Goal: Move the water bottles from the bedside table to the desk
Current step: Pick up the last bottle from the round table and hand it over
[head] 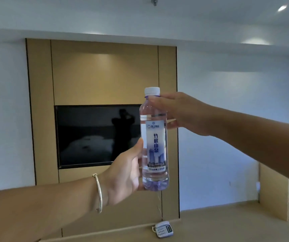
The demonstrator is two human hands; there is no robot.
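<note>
We've got the water bottle (155, 138) upright, left hand (122, 173) gripping its base, right hand (177, 112) gripping its neck.

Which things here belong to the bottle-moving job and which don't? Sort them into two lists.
Part of the job:
bottle, upright, cap on
left hand, gripping its lower part
right hand, gripping near its neck
desk, below

Just lying about:
phone on the desk
TV on the wall
bracelet on the left wrist
</note>
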